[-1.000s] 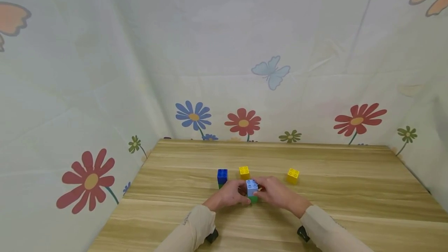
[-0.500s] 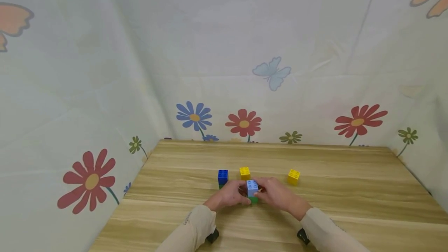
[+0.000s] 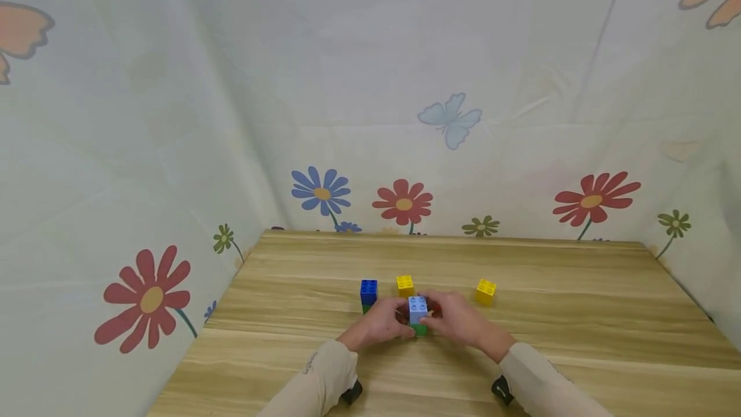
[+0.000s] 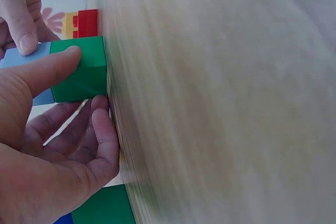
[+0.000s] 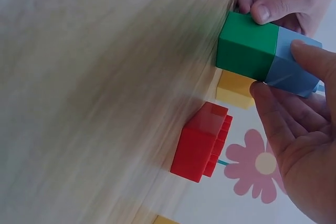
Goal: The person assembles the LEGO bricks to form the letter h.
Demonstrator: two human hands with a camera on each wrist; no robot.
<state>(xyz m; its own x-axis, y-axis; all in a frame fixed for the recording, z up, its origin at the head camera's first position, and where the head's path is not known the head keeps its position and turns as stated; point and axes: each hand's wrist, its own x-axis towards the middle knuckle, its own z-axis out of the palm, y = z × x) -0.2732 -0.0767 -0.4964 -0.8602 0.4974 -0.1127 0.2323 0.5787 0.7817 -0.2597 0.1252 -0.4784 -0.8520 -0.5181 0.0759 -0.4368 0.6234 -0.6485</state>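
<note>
A light blue toy brick (image 3: 417, 311) sits on top of a green brick (image 5: 247, 45), the two stacked upright close over the wooden table. My left hand (image 3: 379, 322) grips the green brick, its thumb laid along the near side in the left wrist view. From the other side my right hand (image 3: 458, 320) pinches the light blue brick between thumb and fingers. Just past the right hand stands a red brick (image 5: 197, 142) with its studs up, mostly hidden behind that hand in the head view.
Left of the hands, a dark blue brick (image 3: 368, 293) stands on another green brick (image 4: 107, 205). One yellow brick (image 3: 404, 286) lies behind the held stack, a second yellow brick (image 3: 485, 292) farther right. A flower-printed cloth (image 3: 359, 82) hangs beyond the table (image 3: 521, 262).
</note>
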